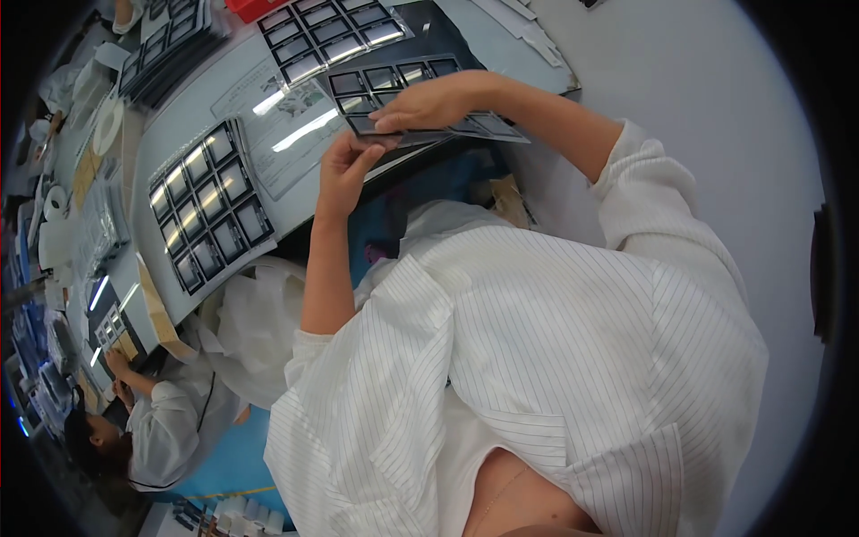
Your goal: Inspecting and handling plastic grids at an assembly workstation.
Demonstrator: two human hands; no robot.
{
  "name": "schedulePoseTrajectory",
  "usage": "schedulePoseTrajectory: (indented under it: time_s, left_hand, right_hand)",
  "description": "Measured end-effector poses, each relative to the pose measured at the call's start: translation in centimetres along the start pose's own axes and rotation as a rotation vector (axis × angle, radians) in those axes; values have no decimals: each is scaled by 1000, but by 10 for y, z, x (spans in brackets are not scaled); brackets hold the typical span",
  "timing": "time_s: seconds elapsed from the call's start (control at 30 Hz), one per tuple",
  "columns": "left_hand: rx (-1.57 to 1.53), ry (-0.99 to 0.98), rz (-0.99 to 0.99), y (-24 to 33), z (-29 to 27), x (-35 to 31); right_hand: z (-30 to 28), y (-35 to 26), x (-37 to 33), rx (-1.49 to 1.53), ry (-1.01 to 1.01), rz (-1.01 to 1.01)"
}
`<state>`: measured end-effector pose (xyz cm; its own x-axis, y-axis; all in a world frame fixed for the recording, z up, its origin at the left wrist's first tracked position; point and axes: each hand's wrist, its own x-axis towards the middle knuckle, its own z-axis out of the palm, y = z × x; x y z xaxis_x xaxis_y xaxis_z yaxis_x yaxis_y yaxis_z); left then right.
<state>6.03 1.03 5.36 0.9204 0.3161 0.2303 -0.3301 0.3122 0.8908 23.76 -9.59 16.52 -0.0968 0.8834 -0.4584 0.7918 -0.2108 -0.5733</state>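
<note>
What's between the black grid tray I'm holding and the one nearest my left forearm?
A printed sheet streaked with reflected light lies between them, as the head view shows.

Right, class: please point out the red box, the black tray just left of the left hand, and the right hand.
Red box (254,9): head view, on its visible side.
Black tray (211,202): head view, near the middle of its grid.
Right hand (433,100): head view, on its back.

Left hand (343,177) at edge of black gridded sheet (383,79), right hand (434,100) apparently atop
</note>
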Motion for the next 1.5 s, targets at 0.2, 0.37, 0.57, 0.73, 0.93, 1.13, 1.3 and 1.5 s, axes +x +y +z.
schedulePoseTrajectory:
  time_s: [0.2, 0.37, 0.57, 0.73, 0.93, 1.13, 1.3, 1.5]
  left_hand:
    - [81, 95, -362, -11, -18, -70]
    - [-235, 128, -383, 3, -2, -54]
    - [190, 84, -581, -36, -25, -63]
    - [-256, 271, -526, -13, -4, -35]
    - [-104, 169, -664, -25, -10, -43]
    - [289, 55, -610, -54, -30, -72]
    - [58, 157, -464, -24, -21, -40]
    - [443, -26, -446, 49, -49, -93]
  right_hand:
    - [-30, -28, -10, -73, -49, 190]
    - [4, -71, -7, -480, -103, 44]
    - [-29, -64, -3, -87, -52, 285]
    - [-7, -79, -15, 1, -235, 358]
    - [10, -24, -13, 4, -424, 234]
    - [-42, -26, -8, 338, -533, 136]
    - [-59, -28, -16, 318, -558, 204]
    - [-155, 82, -195, 1262, 55, 26]
